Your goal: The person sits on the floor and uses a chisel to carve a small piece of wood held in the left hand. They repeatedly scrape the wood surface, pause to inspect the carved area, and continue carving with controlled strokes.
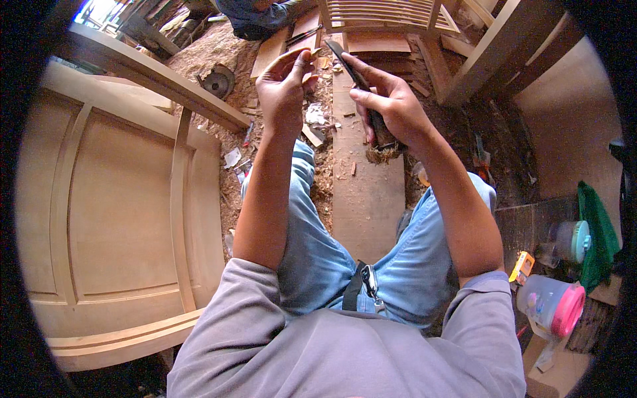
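Observation:
In the head view, my left hand (284, 89) is raised with thumb and fingers pinched on a small, thin, pale sliver (316, 52), too small to make out clearly. Just to its right, my right hand (388, 106) grips a long, dark, flat tool (342, 56) held at a slant, its tip up near my left fingers; a frayed straw-coloured tuft (383, 154) shows at its lower end. Both hands are apart, above a long wooden board (365, 212) that runs between my knees.
A panelled wooden door (126, 205) stands at the left, with a circular saw (215, 83) beyond among shavings. A slatted frame (375, 14) and dark cloth (255, 16) are at the back. Right are a pink-lidded tub (544, 302), a turquoise-lidded container (572, 240) and green mesh (594, 232).

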`<act>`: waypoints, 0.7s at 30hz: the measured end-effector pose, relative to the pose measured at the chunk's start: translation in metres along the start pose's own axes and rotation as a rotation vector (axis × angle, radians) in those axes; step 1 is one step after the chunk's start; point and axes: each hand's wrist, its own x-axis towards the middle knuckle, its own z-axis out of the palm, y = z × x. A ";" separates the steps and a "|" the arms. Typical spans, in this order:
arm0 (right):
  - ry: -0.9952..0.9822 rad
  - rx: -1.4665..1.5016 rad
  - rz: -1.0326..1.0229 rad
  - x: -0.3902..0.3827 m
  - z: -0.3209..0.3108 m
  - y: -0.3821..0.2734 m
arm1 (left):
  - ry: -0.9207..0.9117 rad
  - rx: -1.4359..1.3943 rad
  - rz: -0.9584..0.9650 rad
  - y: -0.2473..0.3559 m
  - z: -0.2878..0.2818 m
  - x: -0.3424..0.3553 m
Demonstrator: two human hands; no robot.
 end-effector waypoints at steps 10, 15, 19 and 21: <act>0.031 -0.007 -0.014 -0.001 0.004 -0.004 | -0.090 0.015 0.032 -0.001 0.000 0.000; 0.172 -0.022 -0.095 -0.002 0.006 0.000 | -0.175 0.163 0.031 0.004 0.004 -0.004; 0.365 -0.193 -0.228 0.001 0.003 0.003 | -0.362 0.253 0.023 0.004 0.013 -0.013; 0.404 -0.184 -0.252 0.003 0.000 0.005 | -0.418 0.277 0.021 0.003 0.016 -0.016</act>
